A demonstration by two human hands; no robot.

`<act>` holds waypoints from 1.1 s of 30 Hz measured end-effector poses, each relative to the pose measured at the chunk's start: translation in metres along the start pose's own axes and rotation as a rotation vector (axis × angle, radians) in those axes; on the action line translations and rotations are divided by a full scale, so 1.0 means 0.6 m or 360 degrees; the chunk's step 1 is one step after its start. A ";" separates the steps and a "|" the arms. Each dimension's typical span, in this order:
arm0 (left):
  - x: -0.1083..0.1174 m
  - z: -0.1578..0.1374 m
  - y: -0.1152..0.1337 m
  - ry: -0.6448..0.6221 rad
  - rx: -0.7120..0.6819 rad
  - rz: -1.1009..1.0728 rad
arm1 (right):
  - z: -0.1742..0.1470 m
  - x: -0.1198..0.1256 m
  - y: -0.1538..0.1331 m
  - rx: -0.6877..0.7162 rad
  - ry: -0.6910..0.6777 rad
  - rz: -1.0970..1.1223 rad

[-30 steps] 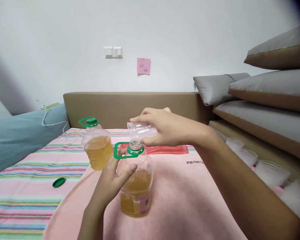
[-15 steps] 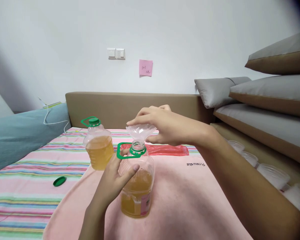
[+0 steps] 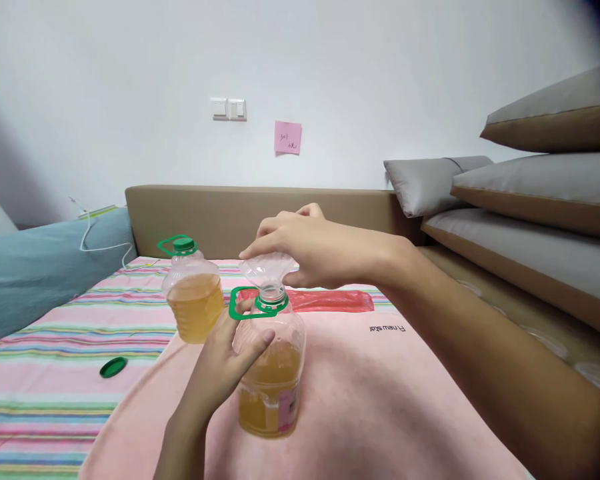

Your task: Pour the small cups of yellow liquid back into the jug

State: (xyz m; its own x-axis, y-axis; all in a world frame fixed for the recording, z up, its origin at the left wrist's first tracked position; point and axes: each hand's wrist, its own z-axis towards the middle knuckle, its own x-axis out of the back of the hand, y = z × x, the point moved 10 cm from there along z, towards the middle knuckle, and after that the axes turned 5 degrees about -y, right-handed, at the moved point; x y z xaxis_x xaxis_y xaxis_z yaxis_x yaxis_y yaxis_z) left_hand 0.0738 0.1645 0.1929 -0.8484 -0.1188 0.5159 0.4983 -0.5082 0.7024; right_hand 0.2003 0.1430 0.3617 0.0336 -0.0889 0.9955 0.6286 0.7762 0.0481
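Observation:
A clear plastic bottle point(image 3: 270, 380) with amber liquid stands upright on the pink cloth, uncapped, a green ring handle point(image 3: 239, 304) about its neck. My left hand point(image 3: 230, 350) is wrapped round the bottle's left shoulder, thumb in front, with some fingers hidden behind. Over the mouth, a clear plastic funnel point(image 3: 265, 270) is held by its rim in my right hand point(image 3: 307, 247). Its lower end meets the bottle's neck, though how far in it sits I cannot tell. A loose green cap point(image 3: 113, 367) lies on the striped sheet.
Behind on the left stands a second, capped bottle point(image 3: 195, 303) of amber liquid. A crumpled red plastic bag point(image 3: 330, 301) lies beyond the front bottle. Grey-brown cushions point(image 3: 535, 220) are stacked at the right, with several clear plastic containers point(image 3: 545, 341) below, partly behind my right arm.
My right hand and the funnel have shifted left and slightly down over the bottle's mouth. My left hand keeps its hold. The view has moved slightly, and my arm hides more of the containers.

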 end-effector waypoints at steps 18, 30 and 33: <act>-0.003 0.003 0.001 -0.0023 -0.0008 -0.0012 | -0.002 -0.004 0.006 -0.0017 -0.0045 -0.0038; -0.001 0.001 0.007 -0.0012 -0.0029 -0.0011 | -0.004 -0.005 0.020 -0.0017 -0.0052 0.0064; 0.000 0.000 0.009 -0.0014 -0.0036 -0.0015 | -0.008 0.000 0.021 -0.0002 -0.0017 0.0083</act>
State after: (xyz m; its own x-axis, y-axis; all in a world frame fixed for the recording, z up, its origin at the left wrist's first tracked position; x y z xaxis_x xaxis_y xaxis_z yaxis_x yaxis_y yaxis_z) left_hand 0.0764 0.1621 0.1967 -0.8512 -0.1067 0.5138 0.4864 -0.5282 0.6961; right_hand 0.2118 0.1496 0.3621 0.0579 -0.0417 0.9974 0.6272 0.7789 -0.0038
